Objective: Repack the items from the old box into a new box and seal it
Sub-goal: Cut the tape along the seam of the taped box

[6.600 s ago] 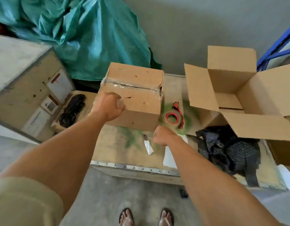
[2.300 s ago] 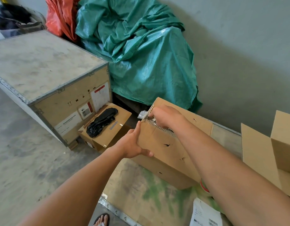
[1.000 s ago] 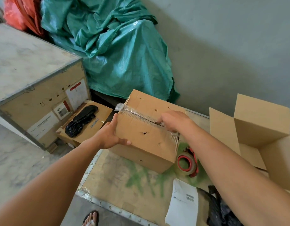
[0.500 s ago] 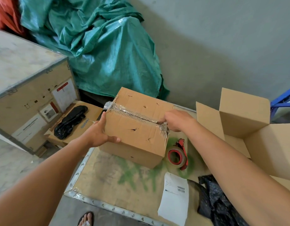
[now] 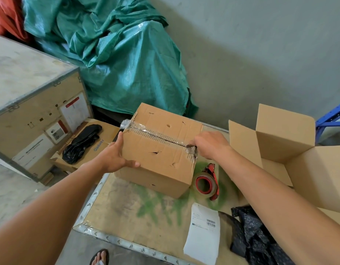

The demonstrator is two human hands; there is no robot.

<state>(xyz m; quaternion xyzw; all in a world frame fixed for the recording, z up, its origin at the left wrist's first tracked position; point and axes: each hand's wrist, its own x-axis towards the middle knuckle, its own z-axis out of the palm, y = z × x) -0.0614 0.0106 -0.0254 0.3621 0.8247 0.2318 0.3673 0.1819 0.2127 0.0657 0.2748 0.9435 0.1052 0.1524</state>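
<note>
Worn plywood platform (image 5: 127, 207) by a grey wall carries the old box (image 5: 161, 155), stiff but punctured cardboard judged fairly light and best held at its corners: left hand (image 5: 115, 159) clasps the near-left corner, thumb on the front, while right hand (image 5: 211, 145) curls at the taped seam's right end, its hold hidden.

Left hand (image 5: 115, 156) gripping, right hand (image 5: 212, 144) curled

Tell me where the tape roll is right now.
In the head view, the tape roll lies on the worktop right of centre, beside the old box and left of the new box.
</note>
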